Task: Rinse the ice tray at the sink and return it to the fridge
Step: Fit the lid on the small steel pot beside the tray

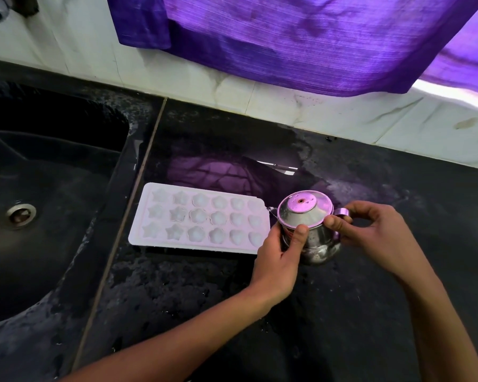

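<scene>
Both hands (276, 252) (370, 230) forward, fingers (300, 234) curled.

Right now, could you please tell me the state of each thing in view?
Ice tray: flat on the counter, cavities up.
Kettle: upright, lid on, spout towards the tray.
Left hand: grips the kettle's body.
Right hand: holds its handle side.
Sink: wet, drain uncovered.
Cloth: hanging.

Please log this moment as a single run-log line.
ice tray: flat on counter beside sink | left hand: grips steel pot | right hand: pinches pot handle
</scene>
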`<action>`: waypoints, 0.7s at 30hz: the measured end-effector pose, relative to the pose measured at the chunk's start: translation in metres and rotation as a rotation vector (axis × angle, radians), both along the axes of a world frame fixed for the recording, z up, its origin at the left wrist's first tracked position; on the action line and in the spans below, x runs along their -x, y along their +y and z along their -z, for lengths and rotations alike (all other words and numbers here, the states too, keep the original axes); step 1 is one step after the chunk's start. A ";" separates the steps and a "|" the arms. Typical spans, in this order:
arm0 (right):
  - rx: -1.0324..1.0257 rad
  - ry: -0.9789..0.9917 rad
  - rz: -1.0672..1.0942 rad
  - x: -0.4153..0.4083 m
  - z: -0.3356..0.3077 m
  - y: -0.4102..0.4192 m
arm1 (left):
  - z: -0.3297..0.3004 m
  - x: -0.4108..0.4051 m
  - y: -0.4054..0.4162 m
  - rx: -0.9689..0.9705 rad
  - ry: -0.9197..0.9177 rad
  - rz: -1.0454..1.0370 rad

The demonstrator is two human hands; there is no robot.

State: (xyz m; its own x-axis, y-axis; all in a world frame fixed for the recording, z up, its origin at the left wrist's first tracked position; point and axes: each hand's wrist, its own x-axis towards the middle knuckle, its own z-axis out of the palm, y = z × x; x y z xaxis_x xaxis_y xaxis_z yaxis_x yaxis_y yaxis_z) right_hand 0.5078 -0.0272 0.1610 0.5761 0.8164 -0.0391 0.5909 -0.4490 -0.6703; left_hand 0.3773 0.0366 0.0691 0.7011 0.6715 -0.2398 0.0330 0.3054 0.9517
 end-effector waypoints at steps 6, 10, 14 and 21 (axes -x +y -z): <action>0.020 -0.023 -0.003 0.000 -0.004 -0.001 | -0.002 -0.001 0.000 0.010 0.009 0.011; 0.029 -0.017 -0.008 -0.001 -0.005 -0.002 | -0.003 -0.001 -0.001 0.004 0.010 0.013; 0.030 -0.001 -0.002 0.000 -0.006 -0.003 | -0.003 0.001 -0.001 -0.005 0.016 0.020; -0.006 0.037 -0.009 0.002 -0.004 -0.005 | -0.006 0.004 -0.002 -0.052 0.020 0.018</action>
State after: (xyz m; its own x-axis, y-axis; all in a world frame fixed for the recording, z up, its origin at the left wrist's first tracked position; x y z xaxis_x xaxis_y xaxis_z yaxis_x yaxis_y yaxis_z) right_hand 0.5061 -0.0327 0.1652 0.5666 0.8221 -0.0556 0.5697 -0.4396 -0.6944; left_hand 0.3734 0.0348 0.0753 0.7088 0.6706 -0.2188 0.0570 0.2548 0.9653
